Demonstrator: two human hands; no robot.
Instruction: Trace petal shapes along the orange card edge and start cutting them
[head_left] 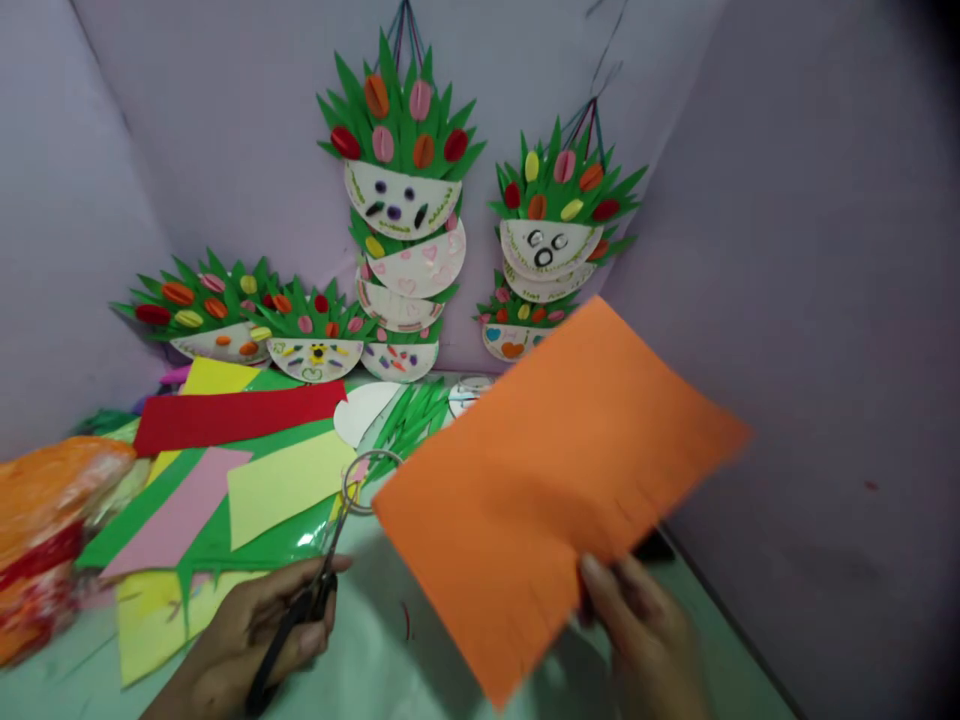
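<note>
My left hand (247, 635) is closed around a pair of scissors (335, 540). Their thin metal finger rings point up and away from me, and their dark part lies within my grip. In my right hand (649, 615) I pinch an orange sheet of paper (547, 440) by its near edge, thumb on top. The sheet is tilted above the table, with short marks like small cuts along the near edge. Its left corner is close to the scissors' rings. My right fingers beneath the paper are partly hidden.
Coloured paper sheets, including red (240, 417), pink (180, 510) and pale yellow (292, 488), overlap at the left. Plastic bags (52, 530) lie beyond them. Paper-plate flower baskets (405, 200) hang on the wall; others (315, 355) lean below. Cut green strips (409, 425) lie behind.
</note>
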